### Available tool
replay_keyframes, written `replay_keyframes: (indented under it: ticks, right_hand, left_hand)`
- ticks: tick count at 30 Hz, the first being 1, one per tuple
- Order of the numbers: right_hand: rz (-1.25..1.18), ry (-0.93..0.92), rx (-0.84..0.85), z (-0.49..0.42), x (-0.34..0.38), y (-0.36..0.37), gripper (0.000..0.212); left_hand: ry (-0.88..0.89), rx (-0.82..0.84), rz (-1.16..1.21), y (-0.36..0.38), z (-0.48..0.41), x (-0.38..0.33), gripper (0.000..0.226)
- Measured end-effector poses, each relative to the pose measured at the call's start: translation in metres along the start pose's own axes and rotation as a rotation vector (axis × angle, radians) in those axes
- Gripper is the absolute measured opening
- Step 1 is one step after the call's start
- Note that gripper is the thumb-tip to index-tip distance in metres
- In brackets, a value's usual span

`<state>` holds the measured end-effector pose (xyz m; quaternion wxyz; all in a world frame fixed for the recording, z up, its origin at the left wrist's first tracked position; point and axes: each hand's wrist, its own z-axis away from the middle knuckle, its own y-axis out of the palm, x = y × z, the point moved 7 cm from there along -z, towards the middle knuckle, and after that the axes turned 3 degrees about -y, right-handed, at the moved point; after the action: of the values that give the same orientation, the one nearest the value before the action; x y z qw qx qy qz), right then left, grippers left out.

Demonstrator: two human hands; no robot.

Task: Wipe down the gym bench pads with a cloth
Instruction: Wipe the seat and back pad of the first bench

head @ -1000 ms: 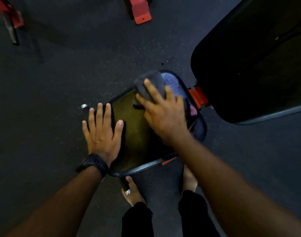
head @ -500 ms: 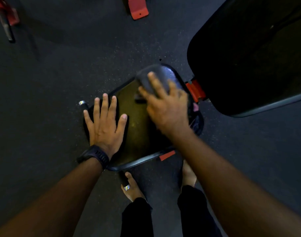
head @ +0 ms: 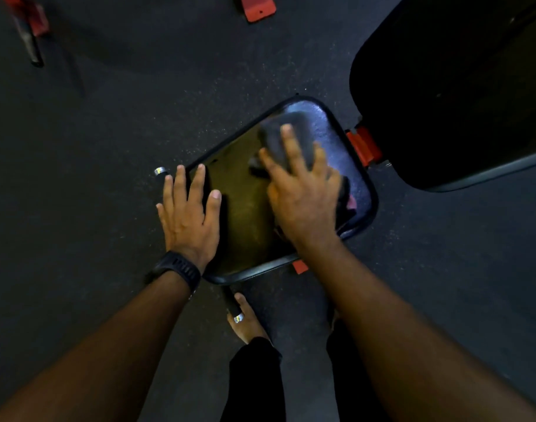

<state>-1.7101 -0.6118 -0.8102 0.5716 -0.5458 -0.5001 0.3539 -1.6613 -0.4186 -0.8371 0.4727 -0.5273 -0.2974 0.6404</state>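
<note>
Pressing the dark grey cloth [head: 280, 138] flat onto the small seat pad [head: 245, 220] with my right hand [head: 303, 199]. Fingers are straight and slightly spread on top of the cloth, not curled round it. Palm is over the pad's right half.

Cloth sits towards the pad's far corner, bunched under my fingertips, part of it hidden by the hand. Pad surface right of the cloth shows a bluish glare. The left part reads dull olive.

Left hand [head: 187, 214] lies flat on the pad's left edge, fingers straight and a little apart, thumb pointing in over the pad, outer fingers past the edge above the floor [head: 93, 178]. Black watch [head: 177, 269] on that wrist.

Big back pad [head: 443, 86] is far right, apart from the seat pad, with a red bracket [head: 362, 146] in the gap between them. Small red tab [head: 299, 266] pokes out under the seat pad's near edge.

My bare left foot [head: 245, 324] is on the floor just near of the pad. A silver bit sits over it, can't tell if ring or bar cap. Red frame foot [head: 257, 7] at far centre. Another red frame piece [head: 32, 22] far left, blurred.
</note>
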Motion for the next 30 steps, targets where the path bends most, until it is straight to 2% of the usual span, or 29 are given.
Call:
replay_keyframes:
  ticks: [2,3,7,10,13,14,16,17,18,21,24,25,27,30]
  right_hand:
    - [-0.013,0.211,-0.046,0.019,-0.002,-0.005,0.044]
    - [0.009,0.230,-0.062,0.039,0.014,-0.004,0.045]
    - [-0.040,-0.025,0.041,0.100,0.108,0.020,0.050]
    - [-0.108,-0.124,0.105,0.065,0.121,0.022,0.060]
    - [0.014,-0.412,0.184,0.014,0.112,0.022,0.056]
    - [0.032,-0.421,0.197,-0.007,0.101,0.022,0.055]
    - [0.040,-0.256,0.163,-0.034,0.084,0.017,0.051]
    - [0.019,-0.179,0.141,-0.032,0.087,0.012,0.049]
    - [0.010,-0.184,0.140,-0.020,0.098,0.012,0.049]
    - [-0.017,-0.439,0.179,0.034,0.139,0.018,0.056]
    - [-0.004,-0.509,0.178,0.001,0.123,0.018,0.055]
    - [0.018,-0.467,0.208,-0.019,0.110,0.020,0.053]
    - [0.019,-0.242,0.194,-0.055,0.067,0.014,0.046]
    - [-0.001,0.098,0.087,-0.038,-0.008,-0.003,0.046]
  left_hand:
    - [0.022,0.003,0.058,-0.001,0.000,0.002,0.066]
    - [0.030,0.005,0.096,-0.002,0.000,0.003,0.068]
    - [-0.007,-0.013,0.299,-0.003,-0.001,0.013,0.065]
    - [-0.150,0.000,0.514,-0.005,-0.004,0.019,0.064]
    - [-0.157,0.025,0.539,-0.007,-0.001,0.016,0.070]
    - [-0.158,0.019,0.547,-0.008,0.001,0.017,0.072]
    - [-0.213,-0.022,0.616,-0.008,0.004,0.022,0.073]
    - [-0.254,-0.054,0.665,-0.009,0.004,0.026,0.074]
    - [-0.278,-0.077,0.709,-0.011,0.005,0.028,0.074]
    - [-0.283,-0.099,0.789,-0.013,0.006,0.036,0.079]
    - [-0.244,-0.056,0.741,-0.008,0.013,0.041,0.082]
    - [-0.208,-0.034,0.691,-0.006,0.015,0.036,0.082]
    - [-0.157,-0.001,0.545,-0.001,0.017,0.024,0.079]
    - [-0.138,0.013,0.328,0.002,0.009,0.005,0.074]
